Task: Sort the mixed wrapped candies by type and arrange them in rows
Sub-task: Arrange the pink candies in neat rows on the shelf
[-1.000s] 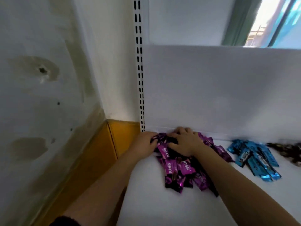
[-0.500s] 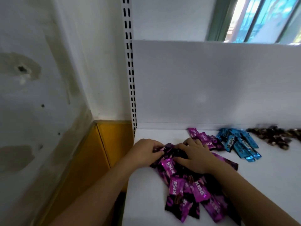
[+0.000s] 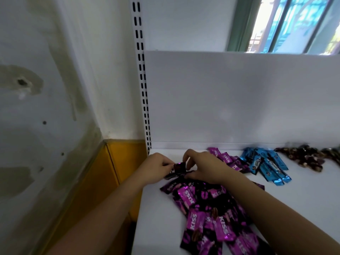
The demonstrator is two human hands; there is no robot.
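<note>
Here, the left hand point(image 3: 156, 169) and the right hand point(image 3: 204, 167) together pinch one purple candy point(image 3: 179, 166) just above the purple pile point(image 3: 207, 208) on the white shelf point(image 3: 160, 227), blue candies point(image 3: 266, 166) and brown ones point(image 3: 303, 157) further right.

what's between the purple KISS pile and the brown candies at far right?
Head view: the blue candies lie between the purple pile and the brown candies, on the white shelf.
</note>
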